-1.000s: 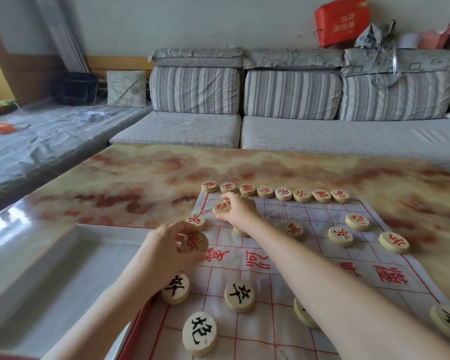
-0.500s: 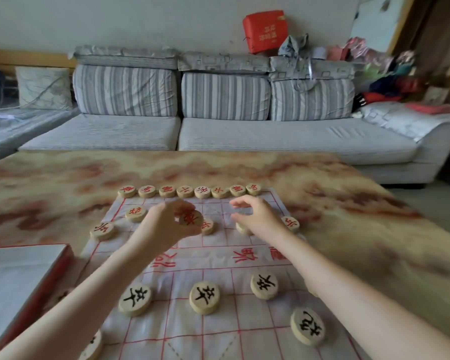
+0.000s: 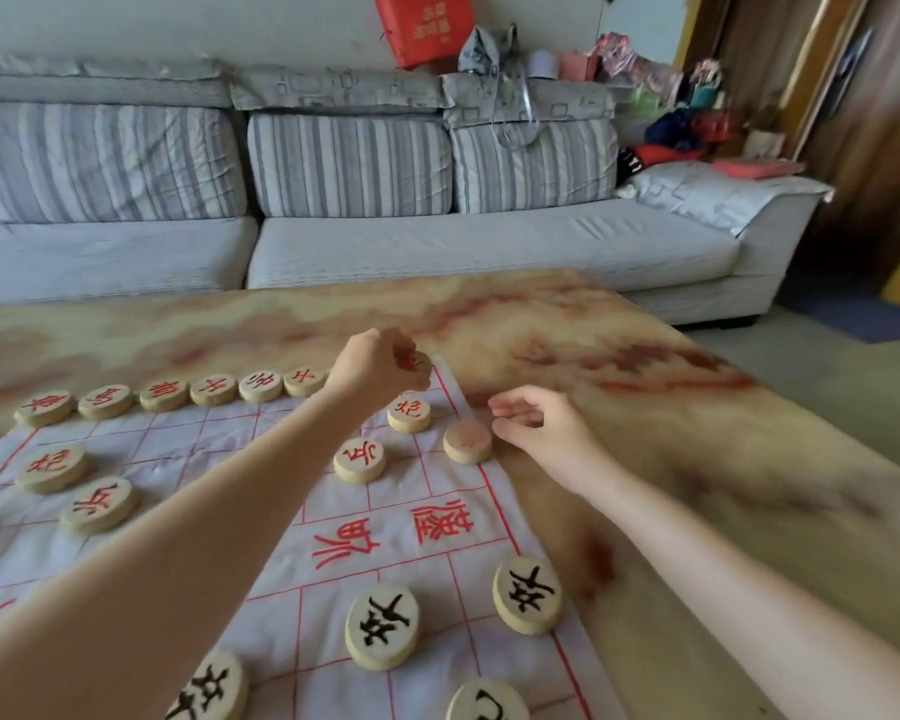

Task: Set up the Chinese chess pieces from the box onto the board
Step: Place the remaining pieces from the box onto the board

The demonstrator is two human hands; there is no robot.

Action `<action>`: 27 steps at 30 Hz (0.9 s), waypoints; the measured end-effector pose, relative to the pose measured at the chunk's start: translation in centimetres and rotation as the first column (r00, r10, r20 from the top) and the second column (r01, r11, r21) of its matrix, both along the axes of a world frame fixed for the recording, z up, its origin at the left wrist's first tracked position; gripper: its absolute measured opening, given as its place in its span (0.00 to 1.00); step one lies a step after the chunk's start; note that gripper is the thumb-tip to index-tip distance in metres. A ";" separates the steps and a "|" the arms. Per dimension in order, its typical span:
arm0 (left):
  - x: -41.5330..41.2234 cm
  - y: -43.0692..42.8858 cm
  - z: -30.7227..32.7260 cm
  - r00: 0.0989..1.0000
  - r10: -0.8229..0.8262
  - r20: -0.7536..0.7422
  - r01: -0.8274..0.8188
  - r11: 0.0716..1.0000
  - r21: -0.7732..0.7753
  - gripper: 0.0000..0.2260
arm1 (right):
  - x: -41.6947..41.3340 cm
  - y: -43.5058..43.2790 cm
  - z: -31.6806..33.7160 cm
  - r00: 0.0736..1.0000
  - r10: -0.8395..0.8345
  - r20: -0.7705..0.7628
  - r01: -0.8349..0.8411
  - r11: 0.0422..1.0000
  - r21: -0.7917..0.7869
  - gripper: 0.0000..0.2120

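A white cloth board [image 3: 437, 517] with red grid lines lies on the marbled table. Round wooden pieces with red characters form a row [image 3: 214, 389] along its far edge; more red ones sit on the rows below, and black-lettered pieces [image 3: 383, 626] stand nearer me. My left hand [image 3: 378, 368] reaches to the board's far right corner, shut on a red-lettered piece [image 3: 410, 362]. My right hand [image 3: 536, 426] hovers with fingers apart just right of a red piece [image 3: 467, 443] on the board's right edge, holding nothing. The box is out of view.
The marbled table [image 3: 619, 356] extends right of and beyond the board. A grey striped sofa [image 3: 359, 226] stands behind the table, with a red bag [image 3: 422, 23] and clutter on its back. A wooden door [image 3: 863, 122] is at the right.
The view swung right and the box left the frame. My left hand carried its red piece from the board's left side to the far right corner. My right hand moved to the right edge.
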State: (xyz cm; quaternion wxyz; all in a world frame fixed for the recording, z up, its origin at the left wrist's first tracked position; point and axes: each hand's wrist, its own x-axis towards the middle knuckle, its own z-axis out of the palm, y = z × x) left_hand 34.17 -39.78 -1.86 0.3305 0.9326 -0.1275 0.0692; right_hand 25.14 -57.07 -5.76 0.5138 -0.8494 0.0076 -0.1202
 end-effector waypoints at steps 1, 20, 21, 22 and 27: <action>0.7 -0.4 -0.2 1.000 -0.007 0.000 0.007 1.000 0.016 0.17 | 0.1 -0.1 -0.5 1.000 0.001 0.010 -0.001 1.000 0.011 0.09; 6.9 -3.7 -2.7 0.993 -0.097 0.072 0.081 0.978 0.190 0.20 | 0.9 -0.4 -3.0 0.994 -0.034 0.103 0.027 0.997 0.066 0.10; 6.9 -3.8 -3.0 0.993 -0.099 0.066 0.081 0.970 0.229 0.21 | 0.8 -0.4 -3.0 0.994 -0.031 0.105 0.024 0.997 0.067 0.10; 6.9 -3.8 -3.3 0.994 -0.092 0.064 0.073 0.964 0.255 0.21 | 0.8 -0.4 -3.1 0.994 -0.030 0.106 0.022 0.997 0.067 0.10; 7.1 -3.6 -3.8 0.993 -0.074 0.093 0.041 0.948 0.314 0.22 | 0.8 -0.5 -3.1 0.995 -0.017 0.100 0.013 0.999 0.041 0.11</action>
